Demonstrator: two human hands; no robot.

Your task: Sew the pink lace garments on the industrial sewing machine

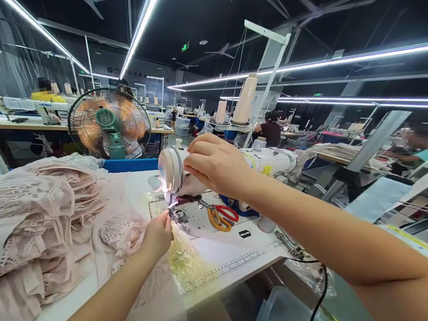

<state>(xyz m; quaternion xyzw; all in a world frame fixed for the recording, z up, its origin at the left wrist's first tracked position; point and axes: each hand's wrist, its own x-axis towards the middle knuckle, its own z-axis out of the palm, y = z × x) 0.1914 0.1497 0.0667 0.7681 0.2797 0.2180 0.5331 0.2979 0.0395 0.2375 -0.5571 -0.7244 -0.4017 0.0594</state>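
Our left hand [161,233] pinches something indistinct near the white, round-ended sewing machine [171,170]; our right hand [218,164] bunches fingers, grip unclear.

Of our own, we count one left hand [157,236] and one right hand [218,164]; by them, one sewing machine [171,169], two nearby thread cones [245,101], one caged fan [107,119], one orange handle [213,221], one red handle [234,213] and one green sign [185,47].

Fabric pile [51,220] left of sewing machine [173,169]; fan [107,123] behind table [218,248]; scissors [222,228] on table (ruler strip [229,269] nearer)
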